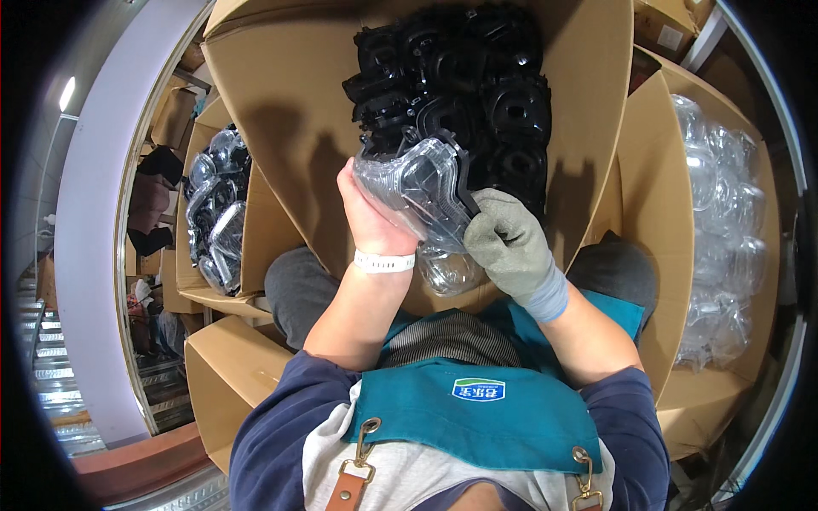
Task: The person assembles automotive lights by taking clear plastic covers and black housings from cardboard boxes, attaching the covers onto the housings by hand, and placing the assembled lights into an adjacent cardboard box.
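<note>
A vehicle headlamp (413,183) with a clear, ribbed plastic lens and a black rim is held up in front of me. My left hand (371,209), bare with a white band at the wrist, supports its left side, the fingers mostly hidden behind it. My right hand (509,243), in a grey-green glove, has its thumb and fingers closed on the black edge at the lower right. Just below the headlamp, a clear lens cover (450,271) shows between my forearms. Behind it, several black lamp housings (515,111) are stacked in rows inside a large cardboard box (588,94).
On the right, an open carton (656,162) holds clear lens covers (724,230). To the left stands another box with finished-looking lamps (223,204) in it. An open carton flap (234,358) lies near my left elbow, and a pale upright post (106,170) rises farther left.
</note>
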A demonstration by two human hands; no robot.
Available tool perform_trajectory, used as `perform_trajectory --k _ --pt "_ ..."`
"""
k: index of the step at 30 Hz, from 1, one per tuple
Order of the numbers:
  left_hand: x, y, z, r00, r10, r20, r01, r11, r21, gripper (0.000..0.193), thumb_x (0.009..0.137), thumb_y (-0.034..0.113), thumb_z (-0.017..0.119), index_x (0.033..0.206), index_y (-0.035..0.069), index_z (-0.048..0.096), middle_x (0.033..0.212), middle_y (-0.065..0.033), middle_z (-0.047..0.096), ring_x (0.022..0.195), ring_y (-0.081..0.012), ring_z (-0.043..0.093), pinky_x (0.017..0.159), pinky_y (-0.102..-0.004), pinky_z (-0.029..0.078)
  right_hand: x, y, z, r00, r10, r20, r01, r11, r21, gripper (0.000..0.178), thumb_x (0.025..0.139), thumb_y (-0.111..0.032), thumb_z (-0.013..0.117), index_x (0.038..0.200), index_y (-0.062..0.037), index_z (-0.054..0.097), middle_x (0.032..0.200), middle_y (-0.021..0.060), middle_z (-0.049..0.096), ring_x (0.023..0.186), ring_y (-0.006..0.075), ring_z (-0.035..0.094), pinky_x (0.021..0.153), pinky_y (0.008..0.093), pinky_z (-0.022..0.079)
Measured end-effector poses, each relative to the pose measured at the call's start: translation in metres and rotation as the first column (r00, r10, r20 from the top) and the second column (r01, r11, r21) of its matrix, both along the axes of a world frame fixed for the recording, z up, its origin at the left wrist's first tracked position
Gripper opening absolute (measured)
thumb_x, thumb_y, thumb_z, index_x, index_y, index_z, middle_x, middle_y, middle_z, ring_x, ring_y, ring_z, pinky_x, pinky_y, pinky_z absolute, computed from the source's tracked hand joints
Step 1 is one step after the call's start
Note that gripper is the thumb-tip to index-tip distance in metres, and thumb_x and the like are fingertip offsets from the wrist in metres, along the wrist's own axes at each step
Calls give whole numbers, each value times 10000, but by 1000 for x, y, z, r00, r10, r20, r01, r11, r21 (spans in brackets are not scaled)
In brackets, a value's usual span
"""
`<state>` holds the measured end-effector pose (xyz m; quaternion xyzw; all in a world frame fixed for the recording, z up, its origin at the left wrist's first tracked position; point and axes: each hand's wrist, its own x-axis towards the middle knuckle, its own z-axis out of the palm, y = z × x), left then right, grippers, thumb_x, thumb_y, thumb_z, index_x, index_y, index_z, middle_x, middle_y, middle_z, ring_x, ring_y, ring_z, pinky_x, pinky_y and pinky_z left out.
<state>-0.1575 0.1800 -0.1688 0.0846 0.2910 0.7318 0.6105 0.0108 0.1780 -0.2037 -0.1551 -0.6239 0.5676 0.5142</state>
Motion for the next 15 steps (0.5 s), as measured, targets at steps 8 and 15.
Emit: perform_trajectory --k 8,15 --pt "-23 6 -11 999 -13 -49 21 987 159 410 900 412 441 980 53 623 951 -124 659 917 -277 618 838 -402 499 -7 -7 17 946 -324 26 323 932 -161 291 903 -190 586 1097 27 576 915 59 606 840 102 549 769 268 466" --pt "-7 -14 -29 849 58 -525 60 977 205 432 869 461 418 806 47 523 737 -64 510 682 -169 475 631 -303 403 14 -3 33 999 9 34 6 904 -427 202 948 -192 538 949 -12 628 804 -16 589 741 46 515 679 214 444"
